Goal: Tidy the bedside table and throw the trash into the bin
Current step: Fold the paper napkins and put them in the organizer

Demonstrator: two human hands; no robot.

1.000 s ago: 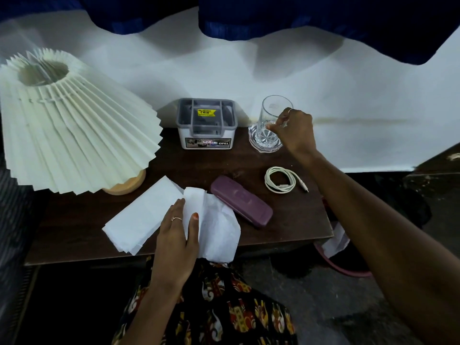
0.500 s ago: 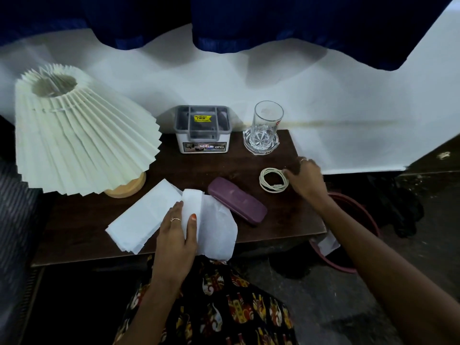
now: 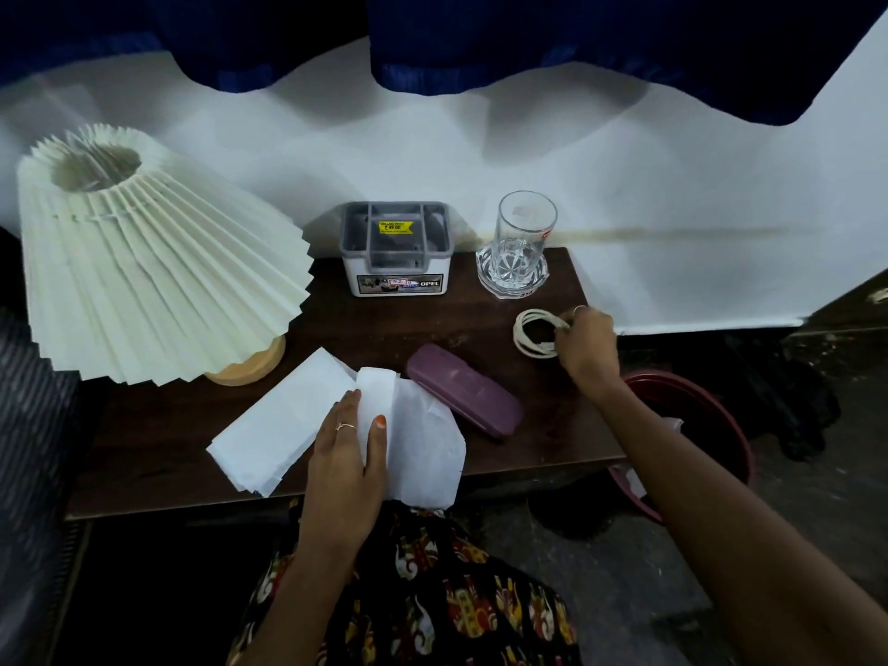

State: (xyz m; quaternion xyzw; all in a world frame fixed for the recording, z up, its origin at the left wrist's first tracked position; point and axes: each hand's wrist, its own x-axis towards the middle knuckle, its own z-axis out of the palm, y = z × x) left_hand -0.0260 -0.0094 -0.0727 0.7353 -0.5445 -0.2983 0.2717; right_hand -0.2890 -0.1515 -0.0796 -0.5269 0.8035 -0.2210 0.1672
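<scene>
I see my right hand (image 3: 587, 346) pinching one coiled white cable (image 3: 534, 333); left hand (image 3: 347, 466) grips thin crinkled tissue (image 3: 417, 447) beside one smooth purple case (image 3: 463, 392)

Home bedroom: bedside table (image 3: 158, 454), pleated lamp (image 3: 158, 262), blue curtains (image 3: 576, 45).

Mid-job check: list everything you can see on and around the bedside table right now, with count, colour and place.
bedside table: 1, dark brown, centre
lamp: 1, cream pleated shade, wooden base, table's left
organiser box: 1, grey and white, back centre
glass: 1, clear, back right, on a clear coaster
coiled cable: 1, white, right edge
case: 1, purple, centre right
paper sheets: several, white, front
bin: 1, red, floor right of table
curtain: dark blue, top
left hand: on the sheets
right hand: at the cable
</scene>
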